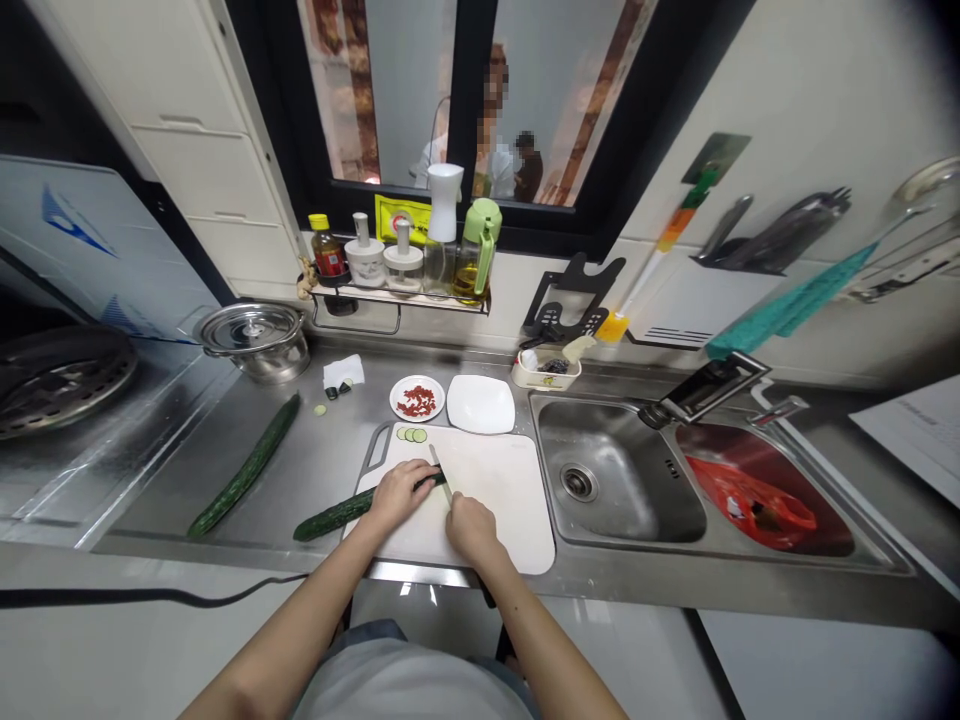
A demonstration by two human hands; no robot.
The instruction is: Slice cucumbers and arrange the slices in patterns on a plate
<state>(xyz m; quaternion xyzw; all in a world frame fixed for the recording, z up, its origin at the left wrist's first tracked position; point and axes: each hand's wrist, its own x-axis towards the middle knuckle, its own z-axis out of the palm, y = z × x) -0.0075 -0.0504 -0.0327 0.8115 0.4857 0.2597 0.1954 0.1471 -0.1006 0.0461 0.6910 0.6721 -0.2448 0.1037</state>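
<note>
Two bare hands work over a white cutting board (pixel 502 500) on a metal desk (pixel 169 450). The left hand (pixel 405 492) is closed over a dark green cucumber (pixel 330 522), gripping it near its right end; the cucumber lies partly on the board, its other end reaching past the board's left edge. The right hand (pixel 471 528) is clenched around a knife (pixel 435 458), its blade standing at the cucumber's right end. Pale round slices (pixel 411 435) rest at the board's far left corner, near its grey handle. Just beyond the board sit a small white plate of chopped red pieces (pixel 417 402) and, to its right, a bare white square plate (pixel 481 404). A second, whole cucumber (pixel 244 472) lies on the desk to the left, with a lidded steel pot (pixel 262 345) behind it. To the right is a double sink (pixel 622 480), a red plastic bag (pixel 750 500) in its right basin
</note>
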